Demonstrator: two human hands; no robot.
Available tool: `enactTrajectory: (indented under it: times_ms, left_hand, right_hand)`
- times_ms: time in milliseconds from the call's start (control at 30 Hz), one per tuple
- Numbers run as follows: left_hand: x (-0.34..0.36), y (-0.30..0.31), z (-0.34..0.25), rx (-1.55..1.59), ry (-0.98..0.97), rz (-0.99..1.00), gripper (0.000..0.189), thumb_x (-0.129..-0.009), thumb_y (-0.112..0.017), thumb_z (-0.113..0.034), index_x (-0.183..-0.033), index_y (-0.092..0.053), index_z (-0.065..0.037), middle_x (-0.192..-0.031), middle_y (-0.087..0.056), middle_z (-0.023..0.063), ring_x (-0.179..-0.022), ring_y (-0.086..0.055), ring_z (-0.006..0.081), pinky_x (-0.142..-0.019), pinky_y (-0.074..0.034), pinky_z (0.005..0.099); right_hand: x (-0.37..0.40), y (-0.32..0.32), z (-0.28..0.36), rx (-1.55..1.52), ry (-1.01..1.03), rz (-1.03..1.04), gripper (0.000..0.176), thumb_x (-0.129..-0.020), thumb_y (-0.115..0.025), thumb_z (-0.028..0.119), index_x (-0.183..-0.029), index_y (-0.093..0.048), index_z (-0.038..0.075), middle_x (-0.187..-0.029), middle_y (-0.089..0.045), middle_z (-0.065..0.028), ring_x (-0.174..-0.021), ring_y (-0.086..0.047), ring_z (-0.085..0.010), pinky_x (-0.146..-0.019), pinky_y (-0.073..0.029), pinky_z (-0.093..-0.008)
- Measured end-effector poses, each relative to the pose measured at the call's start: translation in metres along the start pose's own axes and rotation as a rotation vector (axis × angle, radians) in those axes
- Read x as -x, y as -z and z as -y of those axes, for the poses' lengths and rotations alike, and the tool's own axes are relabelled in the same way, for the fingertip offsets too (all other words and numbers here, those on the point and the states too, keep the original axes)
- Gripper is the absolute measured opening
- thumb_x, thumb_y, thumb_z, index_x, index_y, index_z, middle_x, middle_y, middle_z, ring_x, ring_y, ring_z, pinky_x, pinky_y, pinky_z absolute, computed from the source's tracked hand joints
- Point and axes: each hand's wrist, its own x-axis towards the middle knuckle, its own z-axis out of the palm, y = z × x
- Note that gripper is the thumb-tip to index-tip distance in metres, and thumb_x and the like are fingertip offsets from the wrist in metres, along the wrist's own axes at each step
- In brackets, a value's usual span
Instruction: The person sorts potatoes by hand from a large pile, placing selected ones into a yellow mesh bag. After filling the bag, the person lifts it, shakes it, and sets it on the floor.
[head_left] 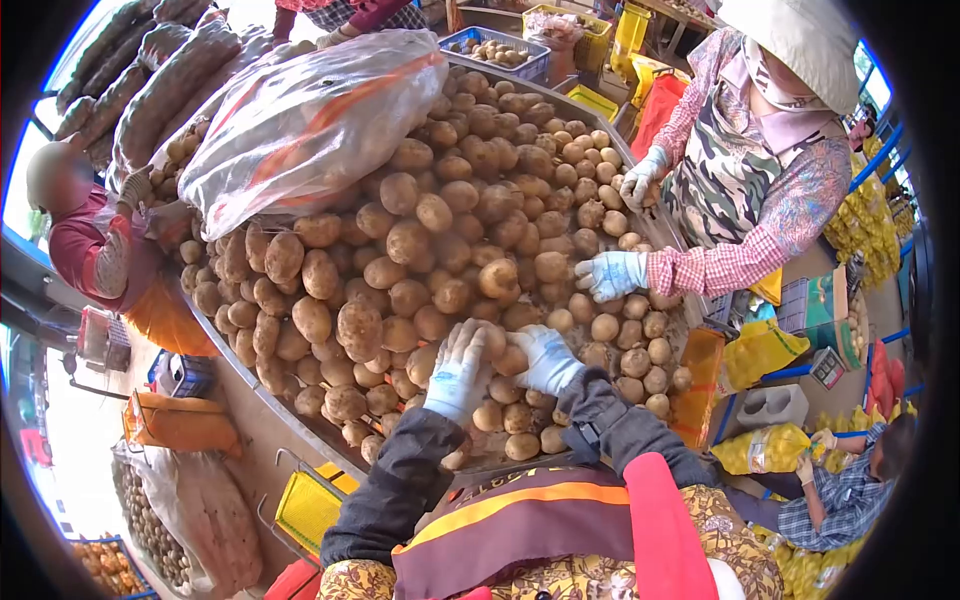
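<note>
Both my hands wear white gloves with blue print at the near edge of a large heap of potatoes [407, 240]. My left hand [459, 370] lies on the heap, fingers curved over a potato [490, 340] at its fingertips; whether it grips it is hard to tell. Just to the right, my right hand [545, 358] touches a potato [510, 359] with its fingertips, and its fingers are partly hidden. Smaller potatoes [521, 446] lie between and below my wrists. The heap rests on a metal-edged table [262, 398].
A co-worker [745, 150] across at the right has both gloved hands at the potatoes. Another person [95, 235] stands at the left edge. A large plastic sack [315, 125] lies on the heap. A yellow crate [307, 510] is below the table; a person [845, 490] handles yellow net bags.
</note>
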Motion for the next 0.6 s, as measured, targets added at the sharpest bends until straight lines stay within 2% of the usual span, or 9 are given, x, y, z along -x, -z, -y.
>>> enactTrajectory:
  times_ms: [67, 100, 133, 200, 267, 333, 400, 533, 600]
  left_hand:
    - [0.017, 0.006, -0.003, 0.247, 0.144, -0.139, 0.061, -0.081, -0.065, -0.008, -0.136, -0.040, -0.002, -0.139, -0.042, 0.0232, -0.128, -0.043, 0.0394, -0.105, -0.039, 0.0414]
    - [0.029, 0.005, -0.005, 0.330, 0.220, -0.153, 0.062, -0.081, -0.066, -0.008, -0.137, -0.040, -0.002, -0.139, -0.043, 0.0227, -0.128, -0.044, 0.0380, -0.104, -0.040, 0.0407]
    - [0.039, 0.004, -0.008, 0.413, 0.293, -0.169, 0.063, -0.082, -0.068, -0.008, -0.138, -0.039, -0.002, -0.139, -0.043, 0.0222, -0.128, -0.045, 0.0365, -0.104, -0.041, 0.0400]
    - [0.050, 0.010, -0.022, 0.456, 0.274, -0.168, 0.066, -0.083, -0.068, -0.010, -0.140, -0.037, -0.002, -0.140, -0.042, 0.0201, -0.130, -0.043, 0.0329, -0.106, -0.038, 0.0391]
    - [0.055, 0.013, -0.032, 0.535, 0.218, -0.153, 0.080, -0.080, -0.075, -0.014, -0.145, -0.030, -0.003, -0.143, -0.038, 0.0176, -0.133, -0.038, 0.0282, -0.109, -0.033, 0.0385]
    - [0.054, 0.013, -0.046, 0.710, 0.338, -0.054, 0.092, -0.077, -0.079, -0.019, -0.148, -0.022, -0.004, -0.145, -0.035, 0.0163, -0.135, -0.035, 0.0260, -0.111, -0.031, 0.0385]
    - [0.053, 0.002, -0.046, 0.981, 0.379, 0.000, 0.110, -0.072, -0.084, -0.027, -0.150, -0.011, -0.004, -0.145, -0.036, 0.0188, -0.133, -0.037, 0.0267, -0.108, -0.035, 0.0373]
    - [0.055, -0.004, -0.044, 1.210, 0.431, -0.126, 0.119, -0.067, -0.088, -0.026, -0.151, -0.005, -0.009, -0.146, -0.033, 0.0155, -0.133, -0.036, 0.0248, -0.108, -0.036, 0.0380]
    - [0.058, 0.001, -0.045, 1.317, 0.457, -0.152, 0.122, -0.065, -0.089, -0.025, -0.151, -0.004, -0.010, -0.145, -0.033, 0.0143, -0.132, -0.036, 0.0243, -0.107, -0.036, 0.0383]
  right_hand:
    - [0.017, -0.003, 0.005, -0.638, -0.264, -0.076, 0.080, -0.069, -0.081, 0.040, -0.132, -0.046, 0.005, -0.112, -0.061, -0.0110, -0.104, -0.060, -0.0237, -0.091, -0.049, -0.0369]
    - [0.020, -0.017, 0.003, -1.154, -0.103, -0.212, 0.064, -0.080, -0.074, 0.044, -0.123, -0.053, 0.003, -0.105, -0.062, -0.0104, -0.096, -0.061, -0.0175, -0.082, -0.052, -0.0309]
    - [0.029, -0.025, -0.003, -1.669, -0.269, -0.021, 0.055, -0.089, -0.060, 0.050, -0.116, -0.057, 0.002, -0.103, -0.064, -0.0109, -0.094, -0.063, -0.0189, -0.081, -0.053, -0.0298]
    - [0.038, -0.019, -0.005, -2.161, -0.189, 0.437, 0.060, -0.095, -0.043, 0.056, -0.116, -0.058, 0.003, -0.104, -0.065, -0.0121, -0.092, -0.065, -0.0218, -0.080, -0.054, -0.0310]
    - [0.032, -0.036, -0.009, -2.243, -0.140, 0.584, 0.061, -0.095, -0.040, 0.058, -0.117, -0.058, 0.003, -0.106, -0.065, -0.0123, -0.093, -0.065, -0.0223, -0.080, -0.054, -0.0319]
    - [0.031, -0.041, 0.003, -2.323, -0.086, 0.731, 0.063, -0.095, -0.037, 0.059, -0.119, -0.058, 0.004, -0.109, -0.065, -0.0125, -0.093, -0.065, -0.0229, -0.079, -0.055, -0.0328]
    - [0.032, -0.034, 0.039, -2.015, -0.650, 0.225, 0.061, -0.096, -0.036, 0.058, -0.121, -0.058, 0.006, -0.111, -0.065, -0.0117, -0.094, -0.065, -0.0211, -0.081, -0.054, -0.0334]
    - [0.026, -0.067, 0.052, -1.663, -0.621, 0.004, 0.067, -0.095, -0.035, 0.062, -0.126, -0.055, 0.006, -0.115, -0.063, -0.0084, -0.101, -0.062, -0.0187, -0.085, -0.052, -0.0314]
    - [0.029, -0.061, 0.057, -1.661, -0.551, 0.061, 0.071, -0.093, -0.035, 0.065, -0.127, -0.054, 0.006, -0.116, -0.062, -0.0086, -0.100, -0.062, -0.0183, -0.084, -0.052, -0.0314]
